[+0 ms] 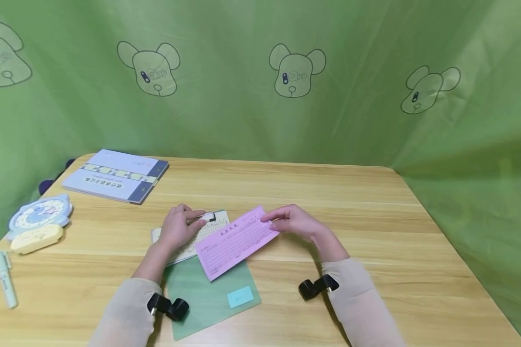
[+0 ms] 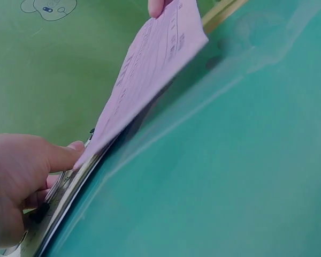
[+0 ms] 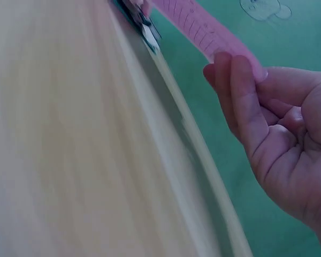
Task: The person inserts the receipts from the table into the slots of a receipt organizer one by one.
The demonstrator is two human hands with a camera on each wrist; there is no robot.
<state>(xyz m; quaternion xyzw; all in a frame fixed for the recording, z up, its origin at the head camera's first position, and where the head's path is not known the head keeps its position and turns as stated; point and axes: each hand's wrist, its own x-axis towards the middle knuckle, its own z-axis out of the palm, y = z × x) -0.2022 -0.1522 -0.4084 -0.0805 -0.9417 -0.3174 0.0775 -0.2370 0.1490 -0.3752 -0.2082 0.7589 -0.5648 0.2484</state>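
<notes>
My right hand [image 1: 293,221] pinches a pink printed slip [image 1: 236,243] by its right end, thumb against the fingers. The slip hangs at a slant over a green plastic clipboard [image 1: 212,308] and hides part of its sheets. At the clipboard's far edge my left hand [image 1: 180,226] grips the wire clip [image 1: 212,218], which has black tips. White gridded sheets [image 1: 219,222] lie under the clip. In the left wrist view, the near end of the slip [image 2: 144,80] reaches the left fingertips at the clip. A light blue label [image 1: 240,297] sits on the clipboard's near right corner.
A lavender notebook [image 1: 113,176] lies at the back left. By the left edge are a blue clock-shaped item [image 1: 39,212], a cream oblong case [image 1: 36,238] and a pale green marker [image 1: 5,279]. Green curtain [image 1: 226,120] hangs behind the wooden table [image 1: 351,193].
</notes>
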